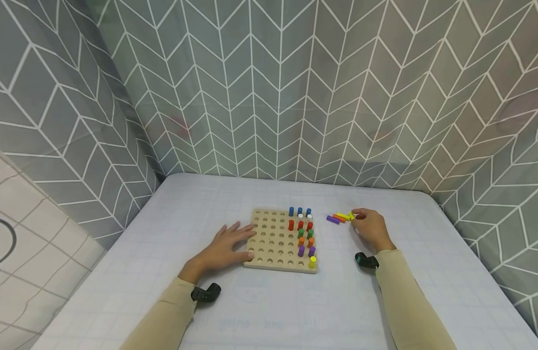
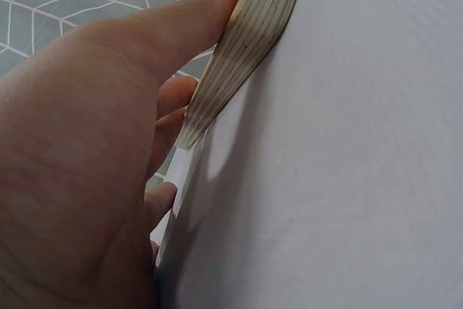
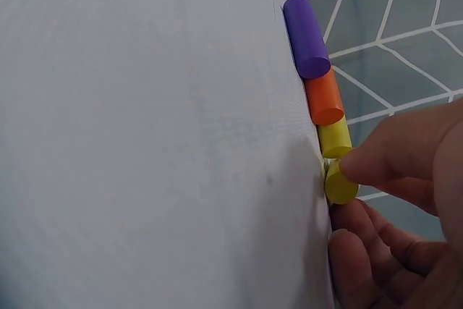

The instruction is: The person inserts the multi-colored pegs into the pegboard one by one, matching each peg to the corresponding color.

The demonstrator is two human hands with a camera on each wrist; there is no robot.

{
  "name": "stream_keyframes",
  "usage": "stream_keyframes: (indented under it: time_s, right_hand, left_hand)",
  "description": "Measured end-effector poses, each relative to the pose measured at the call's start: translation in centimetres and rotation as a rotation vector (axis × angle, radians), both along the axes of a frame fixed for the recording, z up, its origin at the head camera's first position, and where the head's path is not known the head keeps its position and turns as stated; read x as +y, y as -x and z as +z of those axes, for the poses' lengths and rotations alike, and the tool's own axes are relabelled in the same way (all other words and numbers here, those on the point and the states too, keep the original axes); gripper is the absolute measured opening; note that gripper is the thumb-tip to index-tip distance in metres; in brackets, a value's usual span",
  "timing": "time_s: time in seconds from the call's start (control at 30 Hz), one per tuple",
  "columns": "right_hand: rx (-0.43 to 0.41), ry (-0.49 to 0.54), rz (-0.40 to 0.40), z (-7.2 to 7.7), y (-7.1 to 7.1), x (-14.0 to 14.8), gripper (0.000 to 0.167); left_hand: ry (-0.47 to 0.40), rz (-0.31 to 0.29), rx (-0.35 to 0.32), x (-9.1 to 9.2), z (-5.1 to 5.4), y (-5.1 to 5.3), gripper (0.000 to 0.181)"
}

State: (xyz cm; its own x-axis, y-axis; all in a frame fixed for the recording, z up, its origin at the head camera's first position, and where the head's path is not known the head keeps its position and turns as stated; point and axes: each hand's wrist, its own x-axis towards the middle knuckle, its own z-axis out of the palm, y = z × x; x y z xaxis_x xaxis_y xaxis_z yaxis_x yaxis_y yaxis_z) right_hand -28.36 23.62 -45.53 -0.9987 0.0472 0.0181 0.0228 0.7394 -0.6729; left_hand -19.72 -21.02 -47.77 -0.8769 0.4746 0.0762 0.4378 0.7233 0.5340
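Observation:
My left hand [image 1: 221, 249] rests its spread fingers and thumb on the left edge of a wooden pegboard [image 1: 273, 265]. In the left wrist view the thumb touches the board's layered side [image 2: 249, 41]. Off to the right, my right hand [image 1: 371, 227] pinches a yellow peg [image 3: 341, 183] between thumb and finger, at the tabletop. Beside that peg lie another yellow peg [image 3: 335, 137], an orange peg [image 3: 325, 98] and a purple peg [image 3: 307, 37]. Coloured pegs stand at the board's right side: blue [image 1: 299, 211], white, red [image 1: 291, 225], green, orange, purple and one yellow [image 1: 312, 262].
A white cloth covers the table [image 1: 260, 311]. Behind it and to both sides hangs a grey curtain [image 1: 277, 97] with white chevron lines. Each wrist wears a dark camera, one on the left [image 1: 206, 293] and one on the right [image 1: 366, 260].

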Motion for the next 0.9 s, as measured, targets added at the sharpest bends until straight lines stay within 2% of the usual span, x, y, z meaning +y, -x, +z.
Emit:
stream_keyframes:
  time_s: [0.43, 0.7, 0.9]
  right_hand:
    - [0.03, -0.144, 0.003, 0.6, -0.8, -0.7, 0.037]
    - [0.069, -0.053, -0.055, 0.4, -1.3, -0.3, 0.034]
    - [0.108, 0.029, -0.069, 0.0, -1.5, 0.1, 0.035]
  left_hand:
    - [-0.005, 0.005, -0.002, 0.0, 0.1, -0.1, 0.073]
    - [-0.004, 0.009, -0.006, 0.1, 0.2, -0.1, 0.074]
    - [0.003, 0.016, -0.006, 0.2, 0.2, -0.1, 0.074]
